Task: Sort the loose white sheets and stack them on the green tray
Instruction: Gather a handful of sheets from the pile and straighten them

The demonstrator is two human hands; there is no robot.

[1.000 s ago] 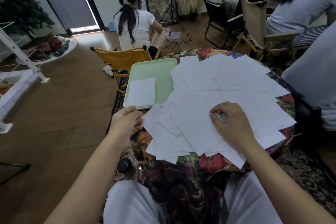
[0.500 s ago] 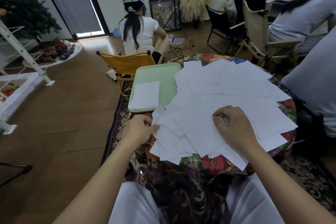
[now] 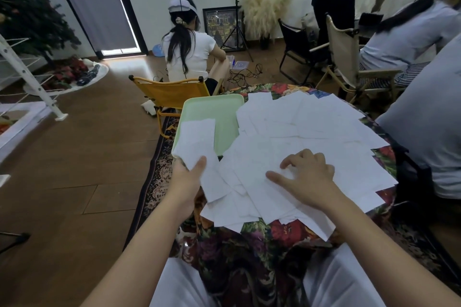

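Left hand [image 3: 185, 177] grips one thin white paper sheet [image 3: 199, 147] over the pale green plastic tray [image 3: 219, 112]; right hand [image 3: 308, 177], fingers spread, steadies the loose white sheets [image 3: 311, 132] on the counter.

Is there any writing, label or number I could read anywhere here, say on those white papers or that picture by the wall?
None can be read.
White sheets: they look blank.
Framed picture against the wall: yellow patterning, too small and blurred to read.
Green tray: no label shows.
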